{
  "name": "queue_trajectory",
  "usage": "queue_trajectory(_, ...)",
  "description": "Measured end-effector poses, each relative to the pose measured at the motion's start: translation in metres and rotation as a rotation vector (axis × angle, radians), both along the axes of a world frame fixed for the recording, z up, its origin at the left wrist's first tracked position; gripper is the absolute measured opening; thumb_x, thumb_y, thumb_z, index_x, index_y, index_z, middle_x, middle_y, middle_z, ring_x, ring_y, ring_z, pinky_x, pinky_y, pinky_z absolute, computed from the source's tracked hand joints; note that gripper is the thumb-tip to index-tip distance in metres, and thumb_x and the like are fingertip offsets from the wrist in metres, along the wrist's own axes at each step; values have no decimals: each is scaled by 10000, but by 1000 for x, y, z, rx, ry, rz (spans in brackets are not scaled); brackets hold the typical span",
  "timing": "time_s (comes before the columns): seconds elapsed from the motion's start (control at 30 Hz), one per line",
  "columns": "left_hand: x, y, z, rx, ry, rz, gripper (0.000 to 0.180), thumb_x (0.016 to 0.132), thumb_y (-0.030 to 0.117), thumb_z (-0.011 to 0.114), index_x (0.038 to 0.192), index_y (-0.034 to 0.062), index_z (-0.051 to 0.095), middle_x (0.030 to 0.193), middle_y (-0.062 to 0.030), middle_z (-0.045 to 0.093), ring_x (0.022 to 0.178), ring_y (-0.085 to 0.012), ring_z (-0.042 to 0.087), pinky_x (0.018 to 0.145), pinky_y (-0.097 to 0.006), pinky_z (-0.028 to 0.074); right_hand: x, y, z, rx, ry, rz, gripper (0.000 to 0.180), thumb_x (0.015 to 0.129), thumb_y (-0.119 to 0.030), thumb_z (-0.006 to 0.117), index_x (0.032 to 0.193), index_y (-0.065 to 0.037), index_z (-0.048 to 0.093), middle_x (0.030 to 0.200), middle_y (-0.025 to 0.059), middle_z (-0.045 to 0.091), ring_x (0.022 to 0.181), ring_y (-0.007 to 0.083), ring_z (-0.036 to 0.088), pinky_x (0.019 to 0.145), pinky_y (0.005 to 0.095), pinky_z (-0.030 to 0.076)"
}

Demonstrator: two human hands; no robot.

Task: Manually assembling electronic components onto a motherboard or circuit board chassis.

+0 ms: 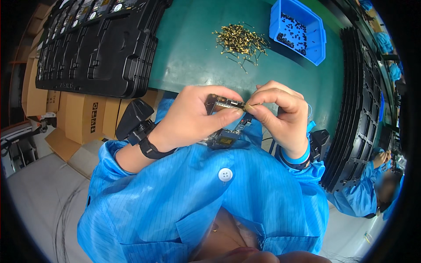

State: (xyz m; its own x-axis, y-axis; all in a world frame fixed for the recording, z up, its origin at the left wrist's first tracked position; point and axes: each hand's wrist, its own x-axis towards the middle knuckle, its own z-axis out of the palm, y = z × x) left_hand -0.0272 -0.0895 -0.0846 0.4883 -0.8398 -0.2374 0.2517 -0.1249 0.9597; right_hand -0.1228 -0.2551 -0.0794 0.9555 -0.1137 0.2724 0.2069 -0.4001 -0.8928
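Green mat [193, 48] covers the bench; both hands work above its near edge, close to the chest. Left hand [190, 120] grips a small circuit board [221, 139] from the 9 o'clock side, thumb and forefinger clamped on the board's upper edge, remaining fingers curled beneath. Right hand [280, 116] meets it from 3 o'clock, thumb and forefinger pinched on a small gold pin [251, 105] whose tip touches the board's top corner; the other fingers are folded in. The board sits between the two hands at frame centre, partly hidden by the left thumb.

A loose heap of gold pins [240, 41] lies on the mat at 12 o'clock from the hands. A blue bin [302, 19] of small black parts stands just beside the heap at 1 o'clock. Stacked black trays [101, 48] occupy 10 o'clock; a second stack [359, 109] stands on edge at 3 o'clock. Cardboard boxes [83, 116] sit at 9 o'clock, below the bench.
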Motion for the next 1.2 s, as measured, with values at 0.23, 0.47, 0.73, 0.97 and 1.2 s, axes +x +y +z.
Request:
queue_trajectory(0.23,0,0,-1,29,7,-12,220,771,6,624,975,-62,579,882,-87,624,801,-99,591,690,-208,482,1,-2,4,-80,-9,6,96,695,36,643,775,-16,629,722,81,601,642,179,588,555,263,449)
queue_trajectory(0.47,-1,0,1,63,-11,-1,211,769,-4,620,967,-62,581,869,-73,619,790,-85,579,679,-200,476,2,1,6,-188,-57,-20,119,656,36,657,751,-25,619,706,85,592,632,215,582,543,288,445)
queue_trajectory(0.73,-2,-1,3,32,-52,16,196,772,10,620,952,-58,586,861,-60,613,782,-75,571,675,-196,471,2,4,7,-216,-75,-46,132,640,39,657,743,-30,613,694,84,585,632,222,577,541,296,440)
queue_trajectory(0.97,-4,0,2,35,-103,24,194,770,14,621,947,-58,588,867,-72,608,794,-92,579,690,-208,480,2,6,7,-253,-87,-65,135,635,36,656,740,-36,611,685,84,578,628,229,572,540,303,440)
queue_trajectory(1.2,-4,1,5,39,-170,22,176,753,16,628,917,-42,603,845,-57,612,785,-85,565,683,-209,457,-1,6,10,-182,-55,-58,136,655,27,661,772,-24,613,703,91,592,650,218,588,561,288,456)
